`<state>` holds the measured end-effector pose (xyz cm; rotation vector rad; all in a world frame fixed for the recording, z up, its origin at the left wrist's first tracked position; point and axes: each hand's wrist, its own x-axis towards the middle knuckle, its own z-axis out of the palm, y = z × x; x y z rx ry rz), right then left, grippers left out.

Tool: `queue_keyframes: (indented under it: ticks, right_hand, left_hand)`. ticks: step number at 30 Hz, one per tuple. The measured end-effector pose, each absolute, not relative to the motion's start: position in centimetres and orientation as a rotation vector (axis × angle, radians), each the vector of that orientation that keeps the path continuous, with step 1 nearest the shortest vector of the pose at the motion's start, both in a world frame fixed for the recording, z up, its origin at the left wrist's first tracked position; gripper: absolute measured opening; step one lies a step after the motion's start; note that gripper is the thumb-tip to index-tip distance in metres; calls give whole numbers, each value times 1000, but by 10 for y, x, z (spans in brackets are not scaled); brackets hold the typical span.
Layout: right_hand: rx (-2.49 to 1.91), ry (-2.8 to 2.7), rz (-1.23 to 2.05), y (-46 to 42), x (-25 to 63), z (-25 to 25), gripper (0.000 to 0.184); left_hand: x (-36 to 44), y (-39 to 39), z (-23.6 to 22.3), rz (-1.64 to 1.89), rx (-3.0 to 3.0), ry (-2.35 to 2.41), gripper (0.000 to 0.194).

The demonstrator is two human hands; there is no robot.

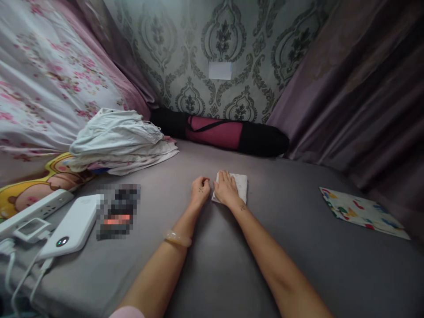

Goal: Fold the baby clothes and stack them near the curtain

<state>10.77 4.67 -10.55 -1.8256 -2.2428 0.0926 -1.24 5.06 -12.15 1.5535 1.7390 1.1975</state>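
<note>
A folded white cloth [243, 184], small and roughly square, lies on the grey bed sheet. My right hand [225, 187] presses flat on its left part, fingers stretched out and covering much of it. Just left of the cloth, my left hand [200, 190] rests on the sheet with its fingers curled in. A dark gap shows between thumb and forefinger, and no object is visible there. A pale bangle [178, 239] circles my left wrist.
Rumpled light clothes [122, 137] lie at the back left, near a yellow cartoon cushion [36, 185]. A white power bank [71, 227], a power strip [39, 212] and cables are at left. A black and red bag [215, 132] lines the wall; a patterned flat item [364, 212] lies right.
</note>
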Motion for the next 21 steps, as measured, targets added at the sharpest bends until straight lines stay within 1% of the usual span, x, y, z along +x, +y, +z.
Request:
queue_keyframes:
  ticks: [6, 9, 11, 13, 16, 18, 21]
  right_hand:
    - [-1782, -2232, 69, 30, 89, -117, 58]
    - [-1735, -2266, 214, 31, 97, -111, 57]
    - [-1710, -2265, 309, 29, 109, -104, 56]
    - [-1746, -2206, 287, 24, 124, -99, 56]
    - [-1865, -2108, 184, 10, 147, -98, 55]
    - [-1901, -2112, 212, 2, 159, -102, 55]
    - [-1847, -2180, 296, -8, 175, -107, 57]
  left_hand:
    - [-18, 49, -123, 1222, 1527, 1770, 26]
    - [-16, 49, -125, 1184, 1587, 1785, 27]
    - [-13, 48, -124, 1099, 1660, 1821, 28]
    - [-8, 47, -120, 956, 1740, 1887, 31]
    - [2, 46, -113, 721, 1830, 2001, 44]
    - [9, 47, -109, 607, 1865, 2065, 51]
    - [16, 51, -107, 520, 1879, 2125, 55]
